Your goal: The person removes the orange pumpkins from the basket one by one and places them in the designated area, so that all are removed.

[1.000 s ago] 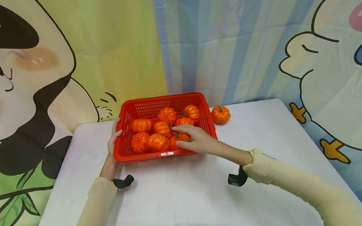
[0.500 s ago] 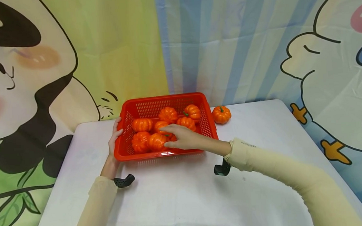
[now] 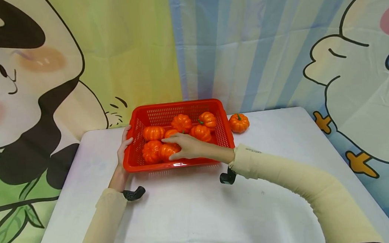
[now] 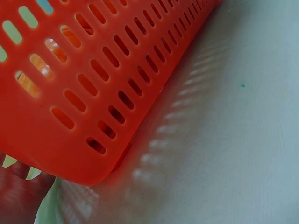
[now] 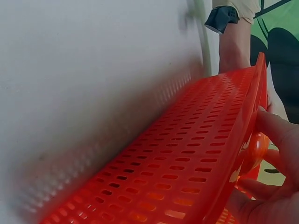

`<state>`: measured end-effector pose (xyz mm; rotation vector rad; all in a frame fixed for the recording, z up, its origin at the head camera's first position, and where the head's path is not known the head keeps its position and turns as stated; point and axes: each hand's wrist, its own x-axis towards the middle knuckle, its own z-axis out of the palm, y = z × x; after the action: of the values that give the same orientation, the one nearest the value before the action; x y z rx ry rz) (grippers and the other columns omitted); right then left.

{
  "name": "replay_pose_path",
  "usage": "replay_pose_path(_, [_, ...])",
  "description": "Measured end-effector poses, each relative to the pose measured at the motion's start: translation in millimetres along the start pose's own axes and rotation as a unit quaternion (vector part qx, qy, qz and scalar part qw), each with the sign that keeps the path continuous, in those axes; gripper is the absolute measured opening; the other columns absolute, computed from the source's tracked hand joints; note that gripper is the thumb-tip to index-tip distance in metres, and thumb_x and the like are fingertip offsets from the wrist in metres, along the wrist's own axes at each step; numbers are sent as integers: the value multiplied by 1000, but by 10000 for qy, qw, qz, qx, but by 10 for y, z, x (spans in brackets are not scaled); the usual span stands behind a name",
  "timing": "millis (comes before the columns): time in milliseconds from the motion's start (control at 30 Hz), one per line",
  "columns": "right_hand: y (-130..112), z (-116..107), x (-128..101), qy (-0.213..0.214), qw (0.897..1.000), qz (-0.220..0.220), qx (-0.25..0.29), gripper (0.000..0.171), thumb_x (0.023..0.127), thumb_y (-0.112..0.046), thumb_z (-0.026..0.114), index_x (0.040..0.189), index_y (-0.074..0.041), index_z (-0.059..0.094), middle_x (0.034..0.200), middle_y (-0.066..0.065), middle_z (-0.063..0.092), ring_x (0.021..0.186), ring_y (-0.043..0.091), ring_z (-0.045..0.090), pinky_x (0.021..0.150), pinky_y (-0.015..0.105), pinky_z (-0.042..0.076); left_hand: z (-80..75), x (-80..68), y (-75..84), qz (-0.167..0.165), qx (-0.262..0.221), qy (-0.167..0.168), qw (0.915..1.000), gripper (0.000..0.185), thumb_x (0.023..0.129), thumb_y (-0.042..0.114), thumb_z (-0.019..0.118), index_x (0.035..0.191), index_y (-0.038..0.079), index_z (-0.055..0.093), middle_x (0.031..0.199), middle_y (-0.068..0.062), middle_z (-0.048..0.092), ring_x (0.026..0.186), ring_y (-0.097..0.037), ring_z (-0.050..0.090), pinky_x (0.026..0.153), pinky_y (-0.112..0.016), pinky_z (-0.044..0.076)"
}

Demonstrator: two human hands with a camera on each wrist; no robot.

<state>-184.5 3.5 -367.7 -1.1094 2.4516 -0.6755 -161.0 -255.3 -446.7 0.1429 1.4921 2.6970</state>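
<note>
My right hand (image 3: 186,146) reaches over the near wall of the red basket (image 3: 170,164) and curls its fingers (image 5: 275,130) around a small orange pumpkin (image 3: 167,150) lying in the front of the basket, just inside that wall. The forearm, in a cream sleeve (image 3: 284,171), crosses the white table (image 3: 200,210) from the right, with the wrist above the basket's near rim. My left hand (image 3: 123,146) grips the basket's left rim, thumb hooked over the edge and fingers down the outer wall; its forearm lies straight along the table toward me. Beside the held pumpkin sits another pumpkin (image 3: 151,152) at the front left, and further back more pumpkins (image 3: 181,122) are bunched together in the basket. Beyond the basket's right far corner one loose pumpkin (image 3: 238,122) stands alone on the table. Behind everything hangs a cartoon backdrop (image 3: 209,42).
</note>
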Motion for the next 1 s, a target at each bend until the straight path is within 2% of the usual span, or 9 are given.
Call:
replay_pose_path(200, [-33, -3, 10, -69, 9998, -5, -204, 63, 87, -28, 72, 144, -14, 48, 145, 11, 50, 137, 25, 43, 115, 43, 34, 0, 10, 4, 4, 22, -17, 10000, 54, 102, 12, 14, 153, 29, 9, 163, 0, 2, 143, -22, 14, 113, -28, 35])
replay_pose_path(500, [-8, 17, -18, -49, 9999, 127, 22, 61, 88, -28, 71, 143, -15, 48, 144, 2, 53, 135, 19, 47, 115, 45, 33, 15, -4, 7, -34, -108, -6, 9999, 54, 102, 12, 14, 154, 28, 7, 161, -1, 4, 140, -21, 18, 109, -25, 38])
replay_pose_path(733, [46, -51, -80, 332, 9990, 64, 277, 60, 88, -26, 71, 142, -13, 49, 143, 3, 54, 134, 21, 49, 112, 39, 40, 26, -14, 11, -65, -122, 1, 9999, 55, 102, 12, 13, 154, 28, 4, 161, -1, 3, 141, -22, 16, 109, -26, 38])
replay_pose_path(1000, [147, -258, -255, 764, 9949, 159, 636, 60, 87, -26, 71, 142, -16, 50, 143, 4, 54, 127, 20, 54, 105, 37, 46, -6, -13, -4, -52, -97, -43, 9999, 55, 103, 13, 14, 154, 30, 4, 162, 1, 2, 142, -22, 13, 112, -27, 35])
